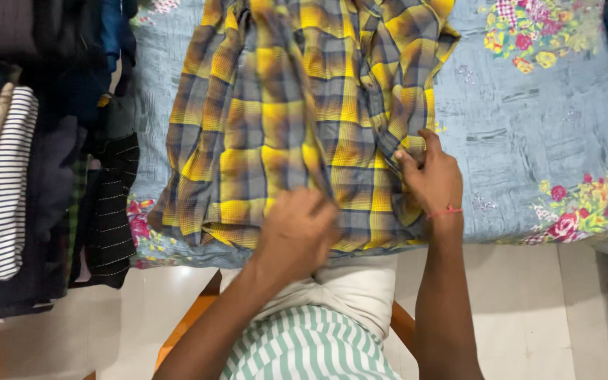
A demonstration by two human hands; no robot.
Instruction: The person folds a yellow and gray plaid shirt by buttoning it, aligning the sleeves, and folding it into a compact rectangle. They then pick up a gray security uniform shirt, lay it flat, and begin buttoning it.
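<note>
Right now a yellow and grey checked shirt (297,119) lies spread over the near edge of a bed covered by a blue flowered sheet (529,141), its hem reaching that edge. The left hand (297,229) rests on the lower middle of the shirt, fingers curled down into the cloth; it is blurred, so I cannot tell whether it pinches a fold. The right hand (432,179), a red thread (445,210) around its wrist, is clamped on the shirt's right side, thumb and fingers gripping a bunched fold. At the bed's left edge sits a pile of folded clothes (15,176), dark and striped, just beside the shirt.
</note>
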